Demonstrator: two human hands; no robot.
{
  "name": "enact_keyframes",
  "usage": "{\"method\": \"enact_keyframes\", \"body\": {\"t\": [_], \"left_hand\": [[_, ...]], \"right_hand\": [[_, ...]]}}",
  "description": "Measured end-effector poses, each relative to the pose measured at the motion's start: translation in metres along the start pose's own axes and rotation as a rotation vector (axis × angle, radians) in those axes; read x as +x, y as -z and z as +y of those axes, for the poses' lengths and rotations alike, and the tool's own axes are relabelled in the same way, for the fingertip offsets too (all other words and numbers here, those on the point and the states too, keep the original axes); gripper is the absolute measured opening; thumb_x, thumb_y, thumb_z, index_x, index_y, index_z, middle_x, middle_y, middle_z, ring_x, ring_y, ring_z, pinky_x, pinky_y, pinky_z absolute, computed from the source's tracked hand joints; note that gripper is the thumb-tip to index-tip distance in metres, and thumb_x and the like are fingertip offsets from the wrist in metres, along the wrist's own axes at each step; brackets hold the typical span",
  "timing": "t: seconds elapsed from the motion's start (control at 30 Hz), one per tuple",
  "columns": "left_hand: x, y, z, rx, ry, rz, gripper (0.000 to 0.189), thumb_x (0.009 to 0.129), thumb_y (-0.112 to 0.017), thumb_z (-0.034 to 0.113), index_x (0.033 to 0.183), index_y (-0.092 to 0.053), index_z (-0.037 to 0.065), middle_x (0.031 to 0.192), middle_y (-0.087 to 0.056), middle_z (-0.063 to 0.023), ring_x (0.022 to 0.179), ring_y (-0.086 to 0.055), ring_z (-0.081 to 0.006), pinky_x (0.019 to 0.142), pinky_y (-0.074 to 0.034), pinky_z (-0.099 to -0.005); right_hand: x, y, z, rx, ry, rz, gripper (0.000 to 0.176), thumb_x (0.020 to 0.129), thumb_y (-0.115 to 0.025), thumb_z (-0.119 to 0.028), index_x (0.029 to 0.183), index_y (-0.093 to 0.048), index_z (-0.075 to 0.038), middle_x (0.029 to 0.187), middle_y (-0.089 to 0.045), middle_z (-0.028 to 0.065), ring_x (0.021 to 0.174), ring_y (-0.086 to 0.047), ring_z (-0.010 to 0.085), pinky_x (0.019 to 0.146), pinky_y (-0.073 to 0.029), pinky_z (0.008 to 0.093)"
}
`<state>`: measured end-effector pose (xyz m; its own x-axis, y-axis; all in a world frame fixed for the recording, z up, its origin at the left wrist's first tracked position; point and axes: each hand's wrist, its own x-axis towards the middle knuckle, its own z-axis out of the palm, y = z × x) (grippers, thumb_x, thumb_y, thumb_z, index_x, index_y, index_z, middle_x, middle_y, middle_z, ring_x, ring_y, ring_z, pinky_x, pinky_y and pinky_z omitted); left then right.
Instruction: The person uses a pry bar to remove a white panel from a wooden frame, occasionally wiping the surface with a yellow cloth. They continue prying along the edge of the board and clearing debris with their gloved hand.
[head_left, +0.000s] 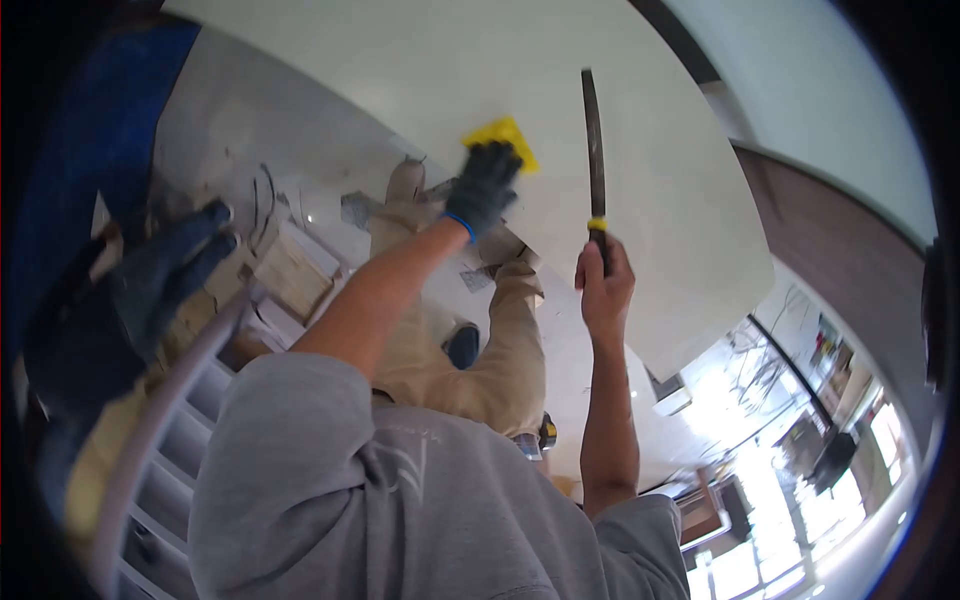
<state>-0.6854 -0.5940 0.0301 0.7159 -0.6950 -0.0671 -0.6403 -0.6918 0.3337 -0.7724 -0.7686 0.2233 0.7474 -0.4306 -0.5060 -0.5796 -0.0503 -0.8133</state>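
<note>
My left hand (pixel 484 188), in a dark glove with a blue cuff, presses a flat yellow piece (pixel 512 140) against a broad pale panel (pixel 680 290). Motion blurs the glove, and whether the yellow piece is a cloth or a thin plastic spreader I cannot make out. Bare and raised, my right hand (pixel 607 285) is wrapped round the dark handle of a long file (pixel 595 145). A yellow collar sits where its handle meets the narrow dark blade. The file points away from me, over the panel, and its tip appears free.
Another person in dark blue clothing (pixel 90 340) is at the left, beside a curved rail (pixel 165 410) and steps (pixel 165 490). Boards (pixel 295 265) and scraps lie on the grey floor (pixel 240 110). Lower right are a dark pole (pixel 795 370) and bright windows.
</note>
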Motion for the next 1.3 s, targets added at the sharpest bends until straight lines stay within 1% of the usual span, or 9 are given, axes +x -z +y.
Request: {"method": "enact_keyframes", "body": {"t": [0.2,0.3,0.43,0.53,0.6,0.63,0.8,1.23,1.3], "left_hand": [[-0.064,-0.059,0.189,-0.27,-0.119,-0.137,0.062,0.074,-0.07,0.035,0.128,-0.052,0.009,0.142,-0.04,-0.0116,0.137,-0.03,-0.0296,0.116,-0.016,-0.046],[-0.046,-0.068,0.166,-0.514,0.057,0.036,0.057,0.074,-0.071,0.03,0.124,-0.055,0.009,0.139,-0.043,-0.011,0.134,-0.034,-0.0284,0.115,-0.02,-0.0457],[-0.004,-0.008,0.025,-0.069,0.121,0.308,0.041,0.08,-0.061,0.021,0.12,-0.057,0.012,0.129,-0.051,-0.0088,0.125,-0.042,-0.0265,0.11,-0.028,-0.0457],[0.033,0.015,-0.077,0.111,0.278,0.282,0.043,0.085,-0.059,0.027,0.126,-0.054,0.016,0.133,-0.048,-0.0067,0.126,-0.041,-0.0245,0.11,-0.027,-0.0451],[0.045,0.076,-0.088,0.021,0.375,0.082,0.048,0.089,-0.057,0.033,0.128,-0.047,0.008,0.131,-0.044,-0.0099,0.126,-0.038,-0.0248,0.109,-0.028,-0.0416],[0.046,0.091,-0.087,-0.035,0.419,-0.024,0.051,0.091,-0.056,0.037,0.129,-0.043,0.005,0.131,-0.042,-0.0115,0.126,-0.037,-0.025,0.109,-0.028,-0.0399],[0.036,0.061,-0.079,0.158,0.455,0.216,0.046,0.085,-0.059,0.032,0.129,-0.052,0.021,0.135,-0.044,-0.0043,0.127,-0.039,-0.0237,0.11,-0.027,-0.0444],[0.023,0.054,-0.066,-0.011,0.56,0.183,0.069,0.078,-0.069,0.039,0.138,-0.041,0.02,0.147,-0.034,-0.0041,0.139,-0.024,-0.0241,0.116,-0.016,-0.0446],[0.027,0.05,-0.067,0.022,0.579,0.167,0.081,0.072,-0.068,0.052,0.141,-0.038,0.023,0.149,-0.03,-0.0032,0.14,-0.022,-0.0251,0.117,-0.012,-0.0446]], "right_hand": [[-0.001,0.071,-0.01,-0.15,0.234,-0.17,0.03,0.095,-0.053,-0.017,0.116,-0.054,0.004,0.068,-0.05,-0.0008,0.055,-0.044,0.0042,0.048,-0.037,0.0197],[-0.01,0.102,0.007,-0.277,0.198,-0.193,0.031,0.095,-0.053,-0.017,0.119,-0.053,0.004,0.069,-0.051,-0.0005,0.055,-0.045,0.0045,0.049,-0.038,0.0197],[-0.027,0.113,0.033,-0.49,0.055,-0.16,0.032,0.095,-0.054,-0.016,0.122,-0.054,0.0,0.068,-0.052,-0.0004,0.056,-0.047,0.0051,0.051,-0.04,0.0222],[-0.046,0.114,0.039,-0.662,-0.014,-0.277,0.035,0.095,-0.052,-0.017,0.126,-0.052,0.0,0.08,-0.062,0.0082,0.069,-0.06,0.0149,0.063,-0.048,0.0295],[-0.051,0.113,0.034,-0.874,0.103,-0.427,0.04,0.095,-0.05,-0.014,0.133,-0.047,-0.003,0.111,-0.062,0.0245,0.101,-0.062,0.0379,0.084,-0.048,0.0397],[-0.054,0.1,0.017,-0.864,0.089,-0.487,0.042,0.095,-0.05,-0.013,0.136,-0.045,-0.006,0.11,-0.063,0.0239,0.1,-0.062,0.038,0.084,-0.048,0.0395],[-0.035,0.037,-0.016,-1.183,0.138,-0.739,0.044,0.096,-0.046,-0.017,0.139,-0.042,-0.015,0.088,-0.065,0.018,0.083,-0.064,0.0357,0.071,-0.05,0.0432],[-0.019,-0.018,-0.032,-1.637,0.321,-0.739,0.044,0.098,-0.041,-0.021,0.142,-0.038,-0.017,0.077,-0.06,0.0181,0.066,-0.063,0.0337,0.061,-0.05,0.0457],[-0.019,-0.018,-0.03,-1.671,0.337,-0.765,0.045,0.098,-0.04,-0.021,0.143,-0.036,-0.017,0.076,-0.059,0.018,0.063,-0.063,0.0329,0.058,-0.05,0.0447]]}}
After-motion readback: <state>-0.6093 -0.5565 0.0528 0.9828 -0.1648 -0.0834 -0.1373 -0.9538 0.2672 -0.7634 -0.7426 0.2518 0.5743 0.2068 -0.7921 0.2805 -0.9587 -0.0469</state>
